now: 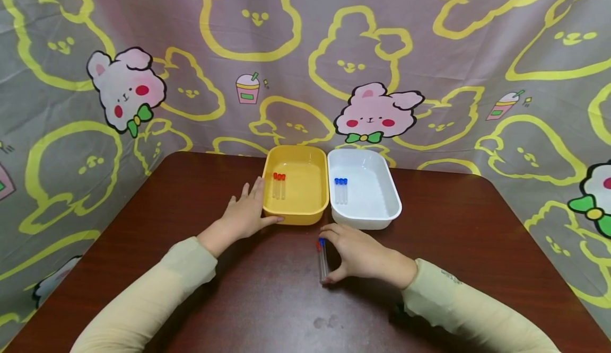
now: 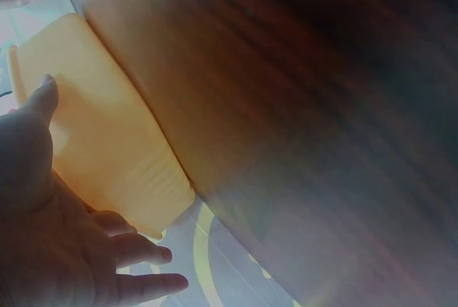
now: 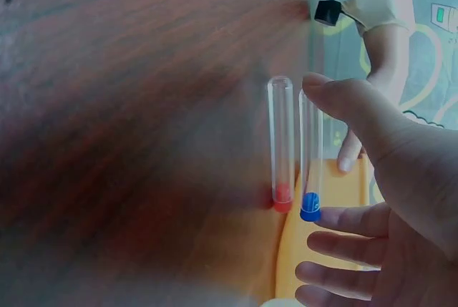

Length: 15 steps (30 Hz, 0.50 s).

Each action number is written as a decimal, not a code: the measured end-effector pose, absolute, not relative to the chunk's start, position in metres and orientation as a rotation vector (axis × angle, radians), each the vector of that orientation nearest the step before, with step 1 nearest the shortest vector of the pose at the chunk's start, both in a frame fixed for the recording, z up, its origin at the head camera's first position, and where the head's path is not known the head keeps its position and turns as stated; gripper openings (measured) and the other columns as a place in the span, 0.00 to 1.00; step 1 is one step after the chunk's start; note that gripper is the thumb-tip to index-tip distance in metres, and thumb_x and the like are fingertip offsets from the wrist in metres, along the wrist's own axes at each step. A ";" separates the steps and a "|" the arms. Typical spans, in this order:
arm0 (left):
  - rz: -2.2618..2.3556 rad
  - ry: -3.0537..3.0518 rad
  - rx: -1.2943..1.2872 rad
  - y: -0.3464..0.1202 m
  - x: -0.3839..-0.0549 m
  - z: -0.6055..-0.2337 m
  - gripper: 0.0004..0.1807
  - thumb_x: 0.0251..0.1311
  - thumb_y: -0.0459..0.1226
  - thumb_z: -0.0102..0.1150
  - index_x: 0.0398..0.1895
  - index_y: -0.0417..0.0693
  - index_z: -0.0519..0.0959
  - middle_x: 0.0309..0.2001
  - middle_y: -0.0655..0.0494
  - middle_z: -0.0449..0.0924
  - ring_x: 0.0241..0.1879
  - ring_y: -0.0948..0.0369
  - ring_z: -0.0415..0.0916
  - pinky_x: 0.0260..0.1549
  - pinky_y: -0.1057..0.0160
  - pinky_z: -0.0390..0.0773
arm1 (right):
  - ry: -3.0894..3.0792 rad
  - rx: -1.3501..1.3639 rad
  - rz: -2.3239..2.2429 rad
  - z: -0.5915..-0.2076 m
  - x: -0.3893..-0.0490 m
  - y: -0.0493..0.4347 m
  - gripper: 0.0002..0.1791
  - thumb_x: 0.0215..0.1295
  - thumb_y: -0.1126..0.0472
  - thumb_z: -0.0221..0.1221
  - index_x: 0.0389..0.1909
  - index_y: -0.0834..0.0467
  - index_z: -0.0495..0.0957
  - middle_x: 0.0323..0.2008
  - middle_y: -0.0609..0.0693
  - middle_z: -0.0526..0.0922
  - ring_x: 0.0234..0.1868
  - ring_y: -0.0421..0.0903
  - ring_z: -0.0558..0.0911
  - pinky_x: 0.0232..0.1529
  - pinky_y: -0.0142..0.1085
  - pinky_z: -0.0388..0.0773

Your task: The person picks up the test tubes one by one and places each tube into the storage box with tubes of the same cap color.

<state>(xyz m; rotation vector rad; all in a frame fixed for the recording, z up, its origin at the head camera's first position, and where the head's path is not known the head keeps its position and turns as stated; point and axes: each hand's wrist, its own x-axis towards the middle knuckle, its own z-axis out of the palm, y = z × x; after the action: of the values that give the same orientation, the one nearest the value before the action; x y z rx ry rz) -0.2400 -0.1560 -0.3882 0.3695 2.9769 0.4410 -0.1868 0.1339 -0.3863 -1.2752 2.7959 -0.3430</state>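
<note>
My right hand [image 1: 360, 252] pinches a blue-capped clear test tube [image 3: 310, 157] lengthwise, thumb at the rounded end and index finger at the cap. Right beside it on the table lies a red-capped test tube [image 3: 281, 135], roughly parallel. My left hand [image 1: 243, 216] rests against the left side of a yellow tray [image 1: 297, 218], fingers extended and thumb at the front. Inside that tray, toward its left, lie three red-capped tubes [image 1: 279, 187]. A white tray [image 1: 365, 223] stands beside it on the right, with three blue-capped tubes [image 1: 341, 192] lying in its left part.
Both trays stand side by side at the back of the dark brown wooden table [image 1: 248, 300]. Behind and around the table hangs a cartoon-patterned curtain [image 1: 305, 77]. A small wet-looking mark [image 1: 326, 321] shows on the tabletop near the front.
</note>
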 end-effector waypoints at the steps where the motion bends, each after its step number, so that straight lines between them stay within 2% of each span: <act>1: 0.441 2.979 0.370 -0.156 -0.240 -0.388 0.64 0.64 0.63 0.62 0.82 0.34 0.35 0.82 0.38 0.36 0.78 0.36 0.40 0.68 0.30 0.52 | 2.796 -1.284 -0.350 -0.385 -0.187 0.134 0.47 0.43 0.42 0.80 0.60 0.67 0.77 0.61 0.60 0.77 0.61 0.56 0.78 0.63 0.47 0.74; 15: 0.425 2.983 0.368 -0.156 -0.241 -0.388 0.64 0.64 0.63 0.62 0.82 0.34 0.36 0.82 0.38 0.36 0.78 0.36 0.40 0.68 0.30 0.53 | 2.807 -1.280 -0.404 -0.366 -0.186 0.142 0.50 0.43 0.46 0.81 0.63 0.70 0.74 0.63 0.61 0.76 0.64 0.57 0.76 0.64 0.49 0.73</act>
<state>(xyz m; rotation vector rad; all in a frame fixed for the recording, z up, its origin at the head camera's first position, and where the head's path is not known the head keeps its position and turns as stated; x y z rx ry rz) -0.2406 -0.1558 -0.3885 0.3676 2.9835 0.4254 -0.1862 0.1421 -0.3656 -1.2804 2.8066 -0.4042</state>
